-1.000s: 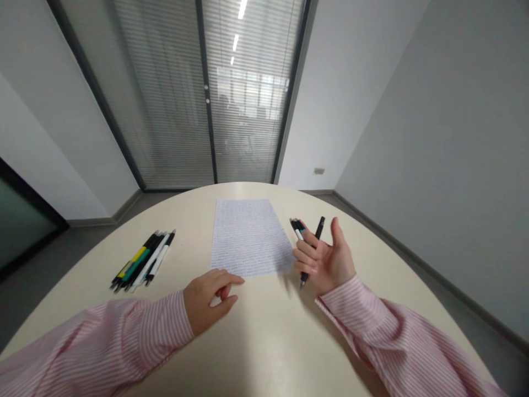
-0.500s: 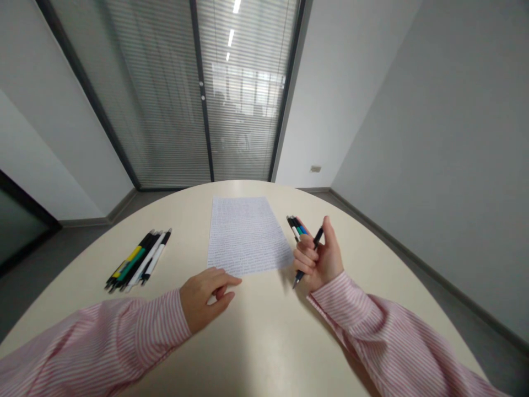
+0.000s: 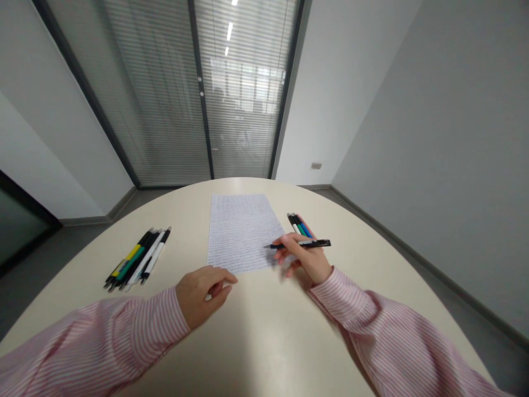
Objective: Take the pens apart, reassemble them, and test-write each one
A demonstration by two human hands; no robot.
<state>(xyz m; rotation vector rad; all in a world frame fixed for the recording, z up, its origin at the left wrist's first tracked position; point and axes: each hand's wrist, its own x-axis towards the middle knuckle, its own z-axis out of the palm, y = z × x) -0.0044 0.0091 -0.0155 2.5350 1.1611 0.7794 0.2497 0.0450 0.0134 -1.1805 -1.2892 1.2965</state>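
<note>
A sheet of paper covered in lines of handwriting lies on the round cream table. My right hand grips a black pen between thumb and fingers. The pen lies nearly level, its tip pointing left over the right part of the sheet; whether the tip touches the paper I cannot tell. My left hand rests palm down by the sheet's lower left corner, thumb and forefinger apart, holding nothing. Beyond my right hand lie several pens with white, green and blue barrels, partly hidden by it.
To the left, a bundle of several pens in black, yellow, green and white lies on the table. Past the table's far edge stands a glass partition with blinds, with grey walls on both sides and a socket plate low down.
My right hand has turned from palm-up to palm-down, and the pen has swung from steeply slanted to nearly level, its tip now over the paper. My left hand has barely moved.
</note>
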